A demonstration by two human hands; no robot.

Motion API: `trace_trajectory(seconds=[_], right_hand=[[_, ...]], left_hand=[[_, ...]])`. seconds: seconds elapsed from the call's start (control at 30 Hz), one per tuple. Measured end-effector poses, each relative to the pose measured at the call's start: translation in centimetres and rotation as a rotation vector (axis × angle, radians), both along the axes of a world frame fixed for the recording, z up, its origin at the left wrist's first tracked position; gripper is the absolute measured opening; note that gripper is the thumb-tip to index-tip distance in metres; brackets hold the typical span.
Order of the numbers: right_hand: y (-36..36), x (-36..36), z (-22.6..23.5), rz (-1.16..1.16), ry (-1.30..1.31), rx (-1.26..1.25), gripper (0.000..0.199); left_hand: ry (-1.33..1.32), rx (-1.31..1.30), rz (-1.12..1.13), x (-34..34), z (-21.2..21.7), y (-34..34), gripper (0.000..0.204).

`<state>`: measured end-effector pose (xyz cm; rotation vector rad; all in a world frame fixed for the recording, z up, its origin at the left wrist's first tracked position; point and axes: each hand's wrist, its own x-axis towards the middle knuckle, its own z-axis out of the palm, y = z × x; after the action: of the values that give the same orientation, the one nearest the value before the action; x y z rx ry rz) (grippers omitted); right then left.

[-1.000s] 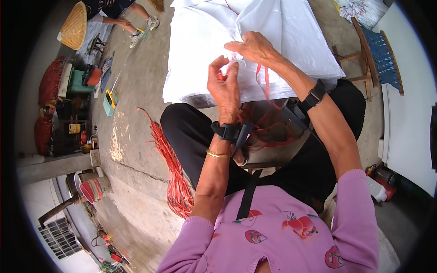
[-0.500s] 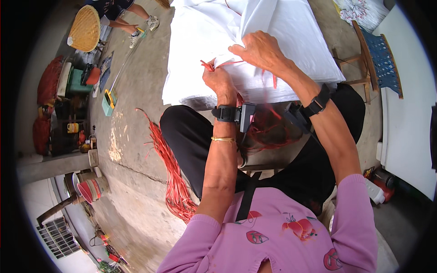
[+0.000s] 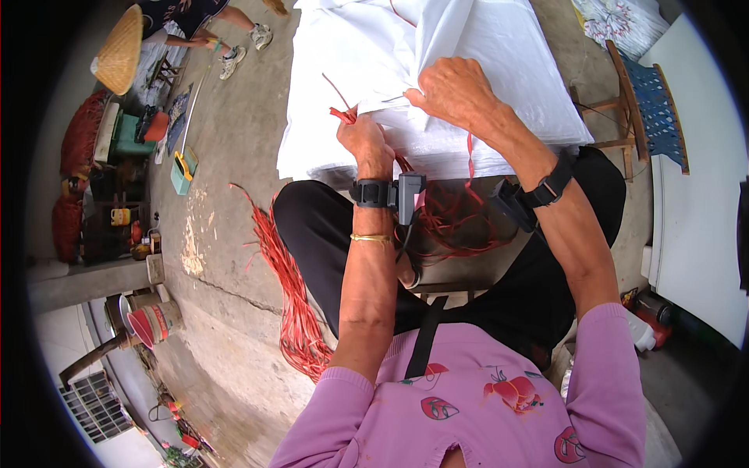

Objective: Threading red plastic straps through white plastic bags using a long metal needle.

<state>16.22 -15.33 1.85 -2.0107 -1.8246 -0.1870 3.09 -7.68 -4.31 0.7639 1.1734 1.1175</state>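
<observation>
A stack of white woven plastic sacks [image 3: 328,152] lies in front of my knees. My left hand [image 3: 363,142] is closed around several red plastic strips [image 3: 343,115] over the near left part of the stack. Their ends stick out past the thumb side, and more strands hang below the palm. My right hand [image 3: 456,90] is closed on gathered white sack material, its thumb pointing left. Under that hand a single red strip [image 3: 470,160] dangles over the stack's near edge; its upper end is hidden.
A long bundle of red strips [image 3: 292,296] lies on the floor beside my left knee, with more red strands [image 3: 456,226] between my legs. A wooden chair [image 3: 636,109] stands at right. At far left, a person with a straw hat [image 3: 118,51] bends near a long-handled dustpan [image 3: 183,171].
My left hand has moved slightly left with the strips, and my right hand slightly right. The strip stretched between them now hangs loose. The other person has shifted left.
</observation>
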Motion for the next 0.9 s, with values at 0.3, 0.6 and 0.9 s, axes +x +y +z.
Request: trace_trajectory(seconds=[0.3,0.6,0.9], right_hand=[[0.3,0.1,-1.2,0.039,0.022,-0.075,0.036],[0.6,0.4,-1.4,-0.098,0.635,-0.119,0.046],[1.5,1.2,0.0,-0.109,0.576,-0.125,0.042]], left_hand=[[0.57,0.805,-0.063,2.5,3.0,-3.9,0.021],[0.055,0.274,-0.563,-0.2,4.1,-2.7,0.024],[0.395,0.575,-0.328,-0.2,0.6,-4.0,0.024]])
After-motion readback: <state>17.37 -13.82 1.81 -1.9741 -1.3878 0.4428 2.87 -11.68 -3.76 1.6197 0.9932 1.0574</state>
